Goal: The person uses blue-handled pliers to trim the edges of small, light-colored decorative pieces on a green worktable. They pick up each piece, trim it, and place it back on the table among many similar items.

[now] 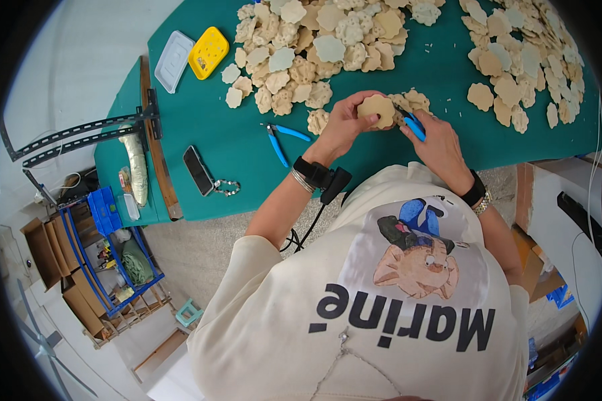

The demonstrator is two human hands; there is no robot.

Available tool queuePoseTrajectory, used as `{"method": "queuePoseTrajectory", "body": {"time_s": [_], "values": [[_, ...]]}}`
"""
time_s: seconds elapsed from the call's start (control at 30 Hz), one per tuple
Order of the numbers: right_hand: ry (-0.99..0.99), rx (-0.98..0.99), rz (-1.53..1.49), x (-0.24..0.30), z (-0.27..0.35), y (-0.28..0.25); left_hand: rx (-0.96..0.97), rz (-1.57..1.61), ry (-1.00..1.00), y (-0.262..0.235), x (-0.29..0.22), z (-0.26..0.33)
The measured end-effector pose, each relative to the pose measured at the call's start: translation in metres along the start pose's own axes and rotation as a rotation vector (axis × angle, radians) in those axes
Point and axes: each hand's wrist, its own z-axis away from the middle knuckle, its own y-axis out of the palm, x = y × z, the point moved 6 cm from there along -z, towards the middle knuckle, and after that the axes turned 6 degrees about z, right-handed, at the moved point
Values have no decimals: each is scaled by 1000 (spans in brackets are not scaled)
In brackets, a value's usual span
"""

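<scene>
My left hand [342,128] grips a flat beige plastic piece [376,109] with a scalloped, flower-like edge, its thumb lying across the face. My right hand [441,146] is closed round blue-handled side cutters [415,127]. Their dark jaws are at the right edge of the piece; whether they touch it I cannot tell. Just beyond my hands lie more beige pieces [418,100], partly hidden. Left of my left wrist, a second pair of side cutters [276,148] rests on the green tabletop [247,180] with its blue handles spread.
A large heap of scalloped pieces [329,48] covers the far middle; another heap [515,67] is at the far right. A yellow tray [209,53], a white tray [174,61] and a phone [198,170] with a beaded strap are on the left. A black cable [312,227] hangs from my left wrist.
</scene>
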Motion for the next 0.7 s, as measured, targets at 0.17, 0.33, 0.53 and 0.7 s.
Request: {"method": "queuePoseTrajectory", "body": {"time_s": [0.17, 0.33, 0.53, 0.7], "values": [[9, -9, 22, -2, 0, -4, -12, 24, -13, 0, 3, -1], [121, -156, -23, -15, -3, -11, 25, -105, 28, 13, -1, -8], [213, -374, -197, -31, -5, -29, 49, -559, 369, 28, -19, -5], [231, -318, -211, -29, -4, -20, -706, -1723, 230, -33, -42, 45]]}}
